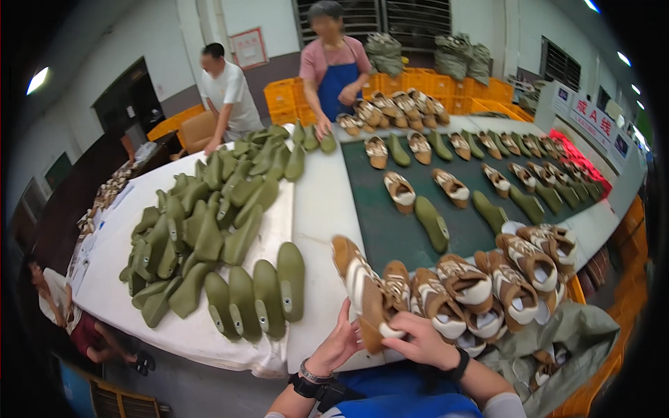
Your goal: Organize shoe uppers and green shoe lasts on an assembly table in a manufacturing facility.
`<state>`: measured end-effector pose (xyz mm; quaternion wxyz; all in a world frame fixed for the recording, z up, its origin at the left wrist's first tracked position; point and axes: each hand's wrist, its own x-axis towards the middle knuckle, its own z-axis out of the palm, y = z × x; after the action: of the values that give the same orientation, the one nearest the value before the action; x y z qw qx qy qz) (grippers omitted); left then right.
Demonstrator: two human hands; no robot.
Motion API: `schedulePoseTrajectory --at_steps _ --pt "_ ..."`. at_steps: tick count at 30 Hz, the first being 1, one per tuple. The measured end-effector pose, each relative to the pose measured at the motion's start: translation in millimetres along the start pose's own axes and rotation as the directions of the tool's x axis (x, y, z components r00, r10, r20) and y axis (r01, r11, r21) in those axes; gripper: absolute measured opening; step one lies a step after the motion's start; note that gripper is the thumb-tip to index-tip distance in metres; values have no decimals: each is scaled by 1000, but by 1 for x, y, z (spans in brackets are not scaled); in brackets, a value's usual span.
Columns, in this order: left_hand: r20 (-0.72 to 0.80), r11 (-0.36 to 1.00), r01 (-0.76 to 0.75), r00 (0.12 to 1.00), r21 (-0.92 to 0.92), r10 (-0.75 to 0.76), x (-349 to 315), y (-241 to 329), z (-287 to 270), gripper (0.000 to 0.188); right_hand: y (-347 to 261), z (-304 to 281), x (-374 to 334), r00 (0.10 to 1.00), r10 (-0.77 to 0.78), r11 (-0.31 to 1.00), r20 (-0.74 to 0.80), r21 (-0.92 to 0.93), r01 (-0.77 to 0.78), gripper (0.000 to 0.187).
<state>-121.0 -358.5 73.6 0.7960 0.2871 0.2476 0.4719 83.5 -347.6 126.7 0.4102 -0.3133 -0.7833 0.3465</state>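
A brown and white sneaker (367, 291) is held up on its side in front of me, its sole partly turned my way. My left hand (337, 343) cups its lower left side, with some fingers hidden behind it. Around its lower end, the fingers of my right hand (422, 341) are closed. Just right of it stands a cluster of similar sneakers (465, 284), some stacked on others. Left of my hands, several green shoe lasts (291, 280) stand in a row on the white table (317, 230).
A large heap of green lasts (209, 223) covers the left of the table. On the dark green conveyor belt (390, 240), sneakers and lasts lie in rows. A co-worker in a blue apron (340, 80) and another in white (233, 90) stand opposite. A grey-green sack (582, 348) sits at my right.
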Motion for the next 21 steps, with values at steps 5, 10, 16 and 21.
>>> schedulePoseTrajectory --at_steps 5,10,16,21 --pt "-220 923 -203 933 327 284 8 12 57 90 37 20 -4 974 186 858 126 463 -224 32" --pt "-26 210 -197 668 958 744 11 14 51 91 32 18 -16 979 194 944 62 260 -203 39" --pt "225 -292 44 531 955 817 13 33 44 75 19 1 -41 956 292 907 23 310 -284 35" --pt "271 -361 88 505 928 820 22 37 33 77 14 -13 -54 954 298 929 -25 239 -284 28"
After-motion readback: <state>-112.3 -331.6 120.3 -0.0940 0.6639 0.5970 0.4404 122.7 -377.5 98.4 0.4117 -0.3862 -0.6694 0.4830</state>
